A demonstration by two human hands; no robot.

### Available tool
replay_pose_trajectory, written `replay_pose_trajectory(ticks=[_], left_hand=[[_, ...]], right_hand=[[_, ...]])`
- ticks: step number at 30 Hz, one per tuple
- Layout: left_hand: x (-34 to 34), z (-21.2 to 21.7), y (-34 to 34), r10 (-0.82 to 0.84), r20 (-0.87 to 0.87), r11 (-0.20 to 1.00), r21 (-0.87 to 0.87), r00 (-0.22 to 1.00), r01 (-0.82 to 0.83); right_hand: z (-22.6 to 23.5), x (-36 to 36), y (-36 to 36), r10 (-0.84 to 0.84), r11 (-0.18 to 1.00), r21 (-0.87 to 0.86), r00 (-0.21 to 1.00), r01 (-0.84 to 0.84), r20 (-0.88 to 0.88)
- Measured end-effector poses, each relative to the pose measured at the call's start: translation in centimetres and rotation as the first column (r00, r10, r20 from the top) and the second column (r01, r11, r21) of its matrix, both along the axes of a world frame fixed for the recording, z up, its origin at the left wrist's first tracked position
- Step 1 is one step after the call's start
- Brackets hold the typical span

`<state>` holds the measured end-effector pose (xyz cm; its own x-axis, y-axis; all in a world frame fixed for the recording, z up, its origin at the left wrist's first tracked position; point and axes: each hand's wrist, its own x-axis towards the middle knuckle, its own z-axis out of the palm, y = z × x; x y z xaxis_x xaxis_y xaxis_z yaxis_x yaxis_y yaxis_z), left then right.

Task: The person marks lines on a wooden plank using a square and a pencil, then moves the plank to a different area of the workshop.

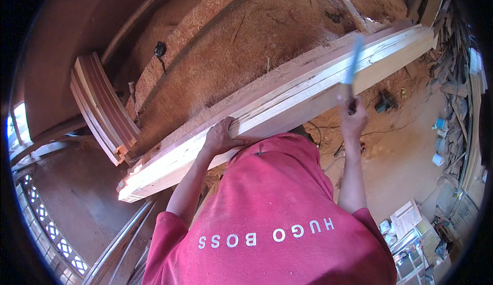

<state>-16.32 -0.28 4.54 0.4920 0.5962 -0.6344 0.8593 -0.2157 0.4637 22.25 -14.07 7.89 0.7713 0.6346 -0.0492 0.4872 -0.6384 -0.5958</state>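
A long stack of pale wooden planks [292,109] runs slantwise across in front of me, from lower left to upper right. My left hand [221,138] grips the stack near its middle, fingers over the top and thumb along the near side. Raised at the right, my right hand [354,120] is closed round the dark handle of a tool with a long, narrow blue part [354,59]. Motion smears the tool, so its exact kind cannot be made out. It appears over the planks' right half; contact cannot be told.
Curved wooden pieces [100,108] sit stacked at the left. Beyond the planks spreads a sawdust-covered surface [241,59] with a small black object [160,49] on it. A dark power tool [385,101] and a cord lie on the ground at right, near scrap wood [454,87].
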Motion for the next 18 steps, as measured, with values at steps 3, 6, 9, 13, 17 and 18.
replay_pose_trajectory(ticks=[3,6,9,13,17,18], left_hand=[[0.4,0.3,-0.7,0.0,-0.013,0.998,0.068,1.0,0.001],[0.6,0.5,-1.3,0.012,0.002,0.994,0.109,1.0,-0.013],[0.8,0.3,-1.8,0.008,0.006,0.99,0.138,1.0,-0.009],[0.3,-0.1,-2.5,0.041,0.008,0.983,0.178,0.999,-0.042],[-0.3,1.0,-2.8,0.178,0.112,0.966,0.169,0.978,-0.195],[-0.6,1.4,-3.1,0.157,0.097,0.958,0.226,0.983,-0.175]], right_hand=[[3.8,-0.9,4.1,0.522,0.85,-0.162,0.842,-0.501,0.137],[4.0,-2.6,7.8,0.814,0.579,-0.249,0.57,-0.777,0.113],[3.5,-5.7,10.4,0.923,0.377,-0.315,0.382,-0.871,0.049],[1.5,-6.9,13.1,0.975,0.09,-0.42,0.166,-0.903,-0.148],[-0.1,-7.3,14.2,0.973,-0.124,-0.443,-0.021,-0.888,-0.229],[-0.3,-7.7,14.6,0.956,-0.179,-0.463,-0.043,-0.868,-0.289]])
